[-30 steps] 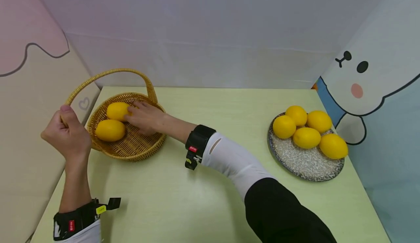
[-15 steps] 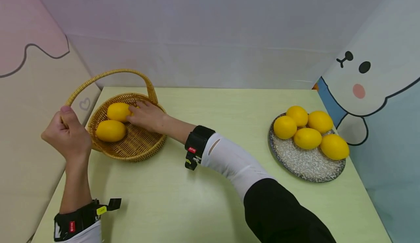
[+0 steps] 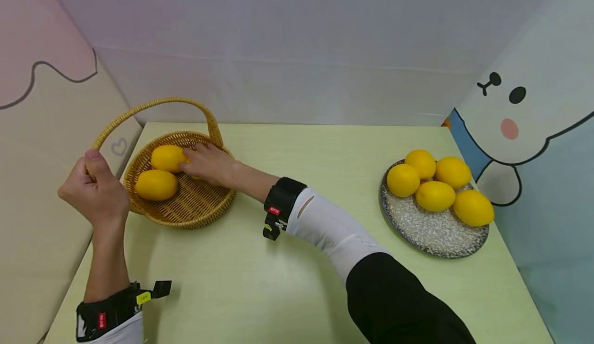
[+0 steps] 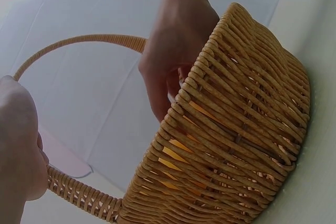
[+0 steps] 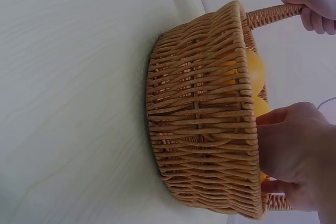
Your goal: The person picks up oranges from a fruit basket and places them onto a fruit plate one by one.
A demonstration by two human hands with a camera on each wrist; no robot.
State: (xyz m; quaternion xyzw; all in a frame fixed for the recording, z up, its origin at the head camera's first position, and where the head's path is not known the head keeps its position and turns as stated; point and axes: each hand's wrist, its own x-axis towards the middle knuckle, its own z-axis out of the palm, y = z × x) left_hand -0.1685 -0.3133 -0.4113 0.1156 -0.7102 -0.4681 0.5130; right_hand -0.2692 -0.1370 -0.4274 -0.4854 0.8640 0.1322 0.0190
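Observation:
A round wicker basket point(image 3: 204, 212) with an arched handle point(image 3: 160, 102) stands at the table's left end. My left hand point(image 3: 96, 192) grips the handle on its near left side, thumb on top. Two yellow lemons, a rear lemon point(image 3: 166, 158) and a front lemon point(image 3: 157, 185), lie in the basket's left half. My right hand point(image 3: 211, 164) reaches inside on the right, its fingers bent around another lemon point(image 5: 263, 176) that is mostly hidden beneath the palm. Its fingertips are next to the rear lemon. In the left wrist view the basket wall point(image 4: 236, 114) covers those fingertips.
A speckled grey plate point(image 3: 431, 235) at the table's right holds several lemons point(image 3: 435, 195), grouped towards its far side. The pale table point(image 3: 287, 292) meets a white backdrop point(image 3: 301, 91) at the back and printed panels at both sides.
My right hand has risen slightly within the basket, its fingers drawn in a little, and a sliver of yellow shows below it. My left hand stays on the handle.

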